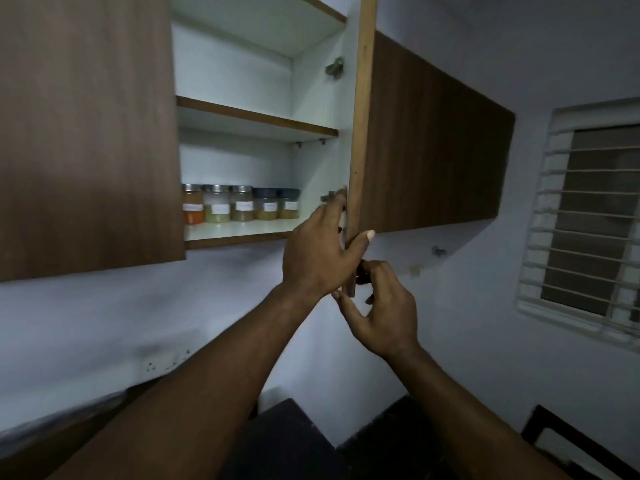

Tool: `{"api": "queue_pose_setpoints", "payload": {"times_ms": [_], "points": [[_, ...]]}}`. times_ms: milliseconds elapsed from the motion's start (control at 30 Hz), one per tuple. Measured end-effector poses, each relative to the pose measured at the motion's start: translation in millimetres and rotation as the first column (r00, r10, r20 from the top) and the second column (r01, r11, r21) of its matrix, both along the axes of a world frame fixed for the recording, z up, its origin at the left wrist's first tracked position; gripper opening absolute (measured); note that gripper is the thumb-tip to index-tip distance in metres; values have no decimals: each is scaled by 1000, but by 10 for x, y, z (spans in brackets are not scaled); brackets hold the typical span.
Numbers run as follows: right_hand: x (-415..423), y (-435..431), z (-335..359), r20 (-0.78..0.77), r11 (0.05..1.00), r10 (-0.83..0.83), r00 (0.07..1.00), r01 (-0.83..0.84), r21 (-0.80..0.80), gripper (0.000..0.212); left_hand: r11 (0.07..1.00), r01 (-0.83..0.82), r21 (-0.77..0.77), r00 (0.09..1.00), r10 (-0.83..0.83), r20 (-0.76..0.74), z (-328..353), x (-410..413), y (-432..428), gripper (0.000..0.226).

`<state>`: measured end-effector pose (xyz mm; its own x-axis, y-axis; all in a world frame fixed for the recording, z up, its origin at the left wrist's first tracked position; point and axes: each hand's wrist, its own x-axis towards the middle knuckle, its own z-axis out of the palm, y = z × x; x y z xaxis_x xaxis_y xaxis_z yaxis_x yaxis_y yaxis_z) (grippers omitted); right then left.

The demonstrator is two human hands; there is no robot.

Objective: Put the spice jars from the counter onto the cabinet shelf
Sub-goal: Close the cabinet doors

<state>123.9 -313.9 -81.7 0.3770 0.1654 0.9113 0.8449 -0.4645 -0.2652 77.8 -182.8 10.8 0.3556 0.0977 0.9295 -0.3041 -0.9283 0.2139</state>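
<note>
Several spice jars [240, 203] with white labels stand in a row at the back of the lowest cabinet shelf [239, 232]. The leftmost jar holds orange powder; the two at the right have dark lids. The cabinet door [360, 133] is swung open, seen edge-on. My left hand [320, 251] wraps around the door's lower edge, fingers inside, thumb outside. My right hand [382, 308] pinches the dark handle at the door's bottom corner. Neither hand holds a jar.
A closed wooden door [90, 133] covers the cabinet's left half, and a long wooden cabinet [436, 143] runs to the right. Two upper shelves [256, 116] hold nothing. A barred window [585, 223] is at right. A wall socket [162, 362] and dark counter [287, 431] lie below.
</note>
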Motion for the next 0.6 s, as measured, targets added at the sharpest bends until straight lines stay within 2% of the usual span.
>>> {"api": "queue_pose_setpoints", "payload": {"times_ms": [133,267,367,467,600], "points": [[-114,513,49,-32,1000,24,999,-23,17,59,997,-76,-3,996,76,-40,13,-231,423,55],[-201,971,90,-63,999,40,997,-39,18,70,977,-212,-9,975,211,-72,-25,-353,814,49],[-201,1282,122,-96,1000,16,995,-18,-17,82,954,-299,-26,949,295,-108,-75,-400,1060,55],[-172,1578,165,-99,997,17,995,-24,-67,89,919,-393,-31,917,389,-82,-77,-442,1298,72],[-95,1942,217,-95,992,10,995,-22,-127,94,884,-466,30,875,465,-134,-42,-481,1617,87]]}}
